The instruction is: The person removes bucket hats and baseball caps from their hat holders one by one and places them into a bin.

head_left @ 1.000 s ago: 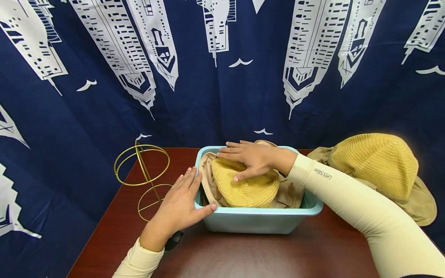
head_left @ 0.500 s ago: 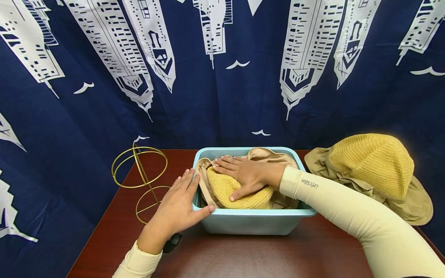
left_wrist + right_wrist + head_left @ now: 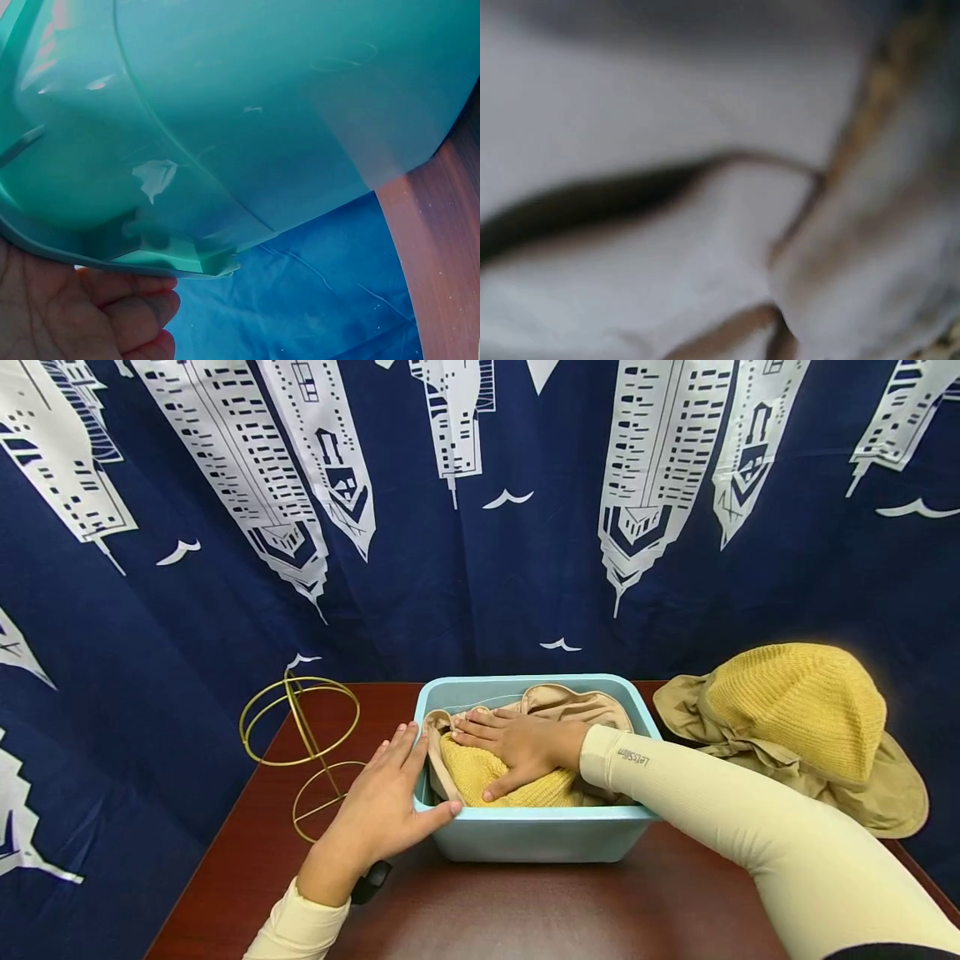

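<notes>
A light blue plastic tub (image 3: 536, 837) stands on the table, holding a yellow knit hat (image 3: 468, 768) and beige brimmed fabric (image 3: 570, 702), which looks like a sun hat. My right hand (image 3: 517, 745) presses flat on the yellow hat, fingers spread and pointing left. My left hand (image 3: 382, 802) rests against the tub's left rim, its fingers straight and its thumb along the front corner. In the left wrist view, the fingers (image 3: 139, 307) touch the underside of the tub's rim. Blurred pale cloth (image 3: 645, 262) fills the right wrist view.
Right of the tub lies another yellow knit hat (image 3: 798, 710) on a khaki brimmed hat (image 3: 892, 785). A gold wire stand with rings (image 3: 300, 760) stands to the left. Behind the dark red table (image 3: 525, 910) hangs a navy curtain (image 3: 420, 610) with white building prints.
My right hand has pushed down and a little left, sinking the yellow hat lower in the tub. The beige fabric behind it shows more. My left hand stays at the rim.
</notes>
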`<move>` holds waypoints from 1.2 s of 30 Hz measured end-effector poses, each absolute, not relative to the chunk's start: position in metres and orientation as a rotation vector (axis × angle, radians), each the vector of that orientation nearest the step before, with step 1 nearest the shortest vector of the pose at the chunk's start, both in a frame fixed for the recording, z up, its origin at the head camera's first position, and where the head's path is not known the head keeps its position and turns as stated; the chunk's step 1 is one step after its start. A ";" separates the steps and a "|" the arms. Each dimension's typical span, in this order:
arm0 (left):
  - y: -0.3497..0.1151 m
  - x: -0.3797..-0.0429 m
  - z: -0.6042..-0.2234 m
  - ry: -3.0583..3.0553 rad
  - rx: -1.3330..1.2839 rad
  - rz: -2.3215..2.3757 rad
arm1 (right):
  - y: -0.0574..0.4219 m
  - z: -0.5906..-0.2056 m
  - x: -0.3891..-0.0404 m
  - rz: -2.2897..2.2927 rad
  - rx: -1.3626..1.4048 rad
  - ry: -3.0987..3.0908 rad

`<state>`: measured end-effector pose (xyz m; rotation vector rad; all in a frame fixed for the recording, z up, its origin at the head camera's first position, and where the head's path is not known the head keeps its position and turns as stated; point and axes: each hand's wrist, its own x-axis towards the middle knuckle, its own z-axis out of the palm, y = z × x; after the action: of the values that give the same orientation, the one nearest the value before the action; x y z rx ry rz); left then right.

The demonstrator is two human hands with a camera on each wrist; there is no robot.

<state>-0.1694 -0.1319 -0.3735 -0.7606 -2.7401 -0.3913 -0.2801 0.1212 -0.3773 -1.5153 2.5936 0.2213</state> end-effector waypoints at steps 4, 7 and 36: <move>-0.132 -0.168 -0.374 -2.743 -0.753 -0.406 | 0.120 -0.386 -0.282 0.199 -1.531 2.584; -0.132 -0.168 -0.375 -2.739 -0.752 -0.396 | 0.119 -0.389 -0.282 0.170 -1.509 2.573; -0.132 -0.168 -0.371 -2.739 -0.786 -0.369 | 0.177 -0.289 -0.277 -0.066 -1.089 2.785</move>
<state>-0.1683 -0.1320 -0.3714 -0.7864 -2.7387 -0.3689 -0.2771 0.1769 -0.2890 -1.0886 2.7854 -0.0664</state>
